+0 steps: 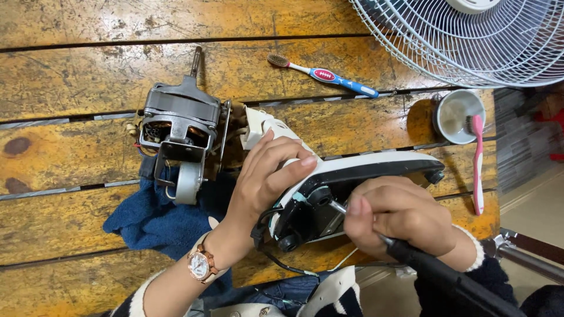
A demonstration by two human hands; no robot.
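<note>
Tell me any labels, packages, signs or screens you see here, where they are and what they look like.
No packages, signs or screens.
Blue toothbrush: top centre of the wooden table; a red oval label with white marks on its handle.
Wristwatch: on the left hand's wrist; round pale dial, rose-gold case.

The scene is brightly and evenly lit by soft overhead light. Glossy glare patches sit on the worn yellow-brown wooden plank table, strongest along the top of the frame. Shadows are short and soft, pooling under the grey metal electric motor at centre left. Focus is sharp across the middle. The white wire fan guard at upper right bows slightly from wide-angle distortion. No motion blur shows on the hands.
</note>
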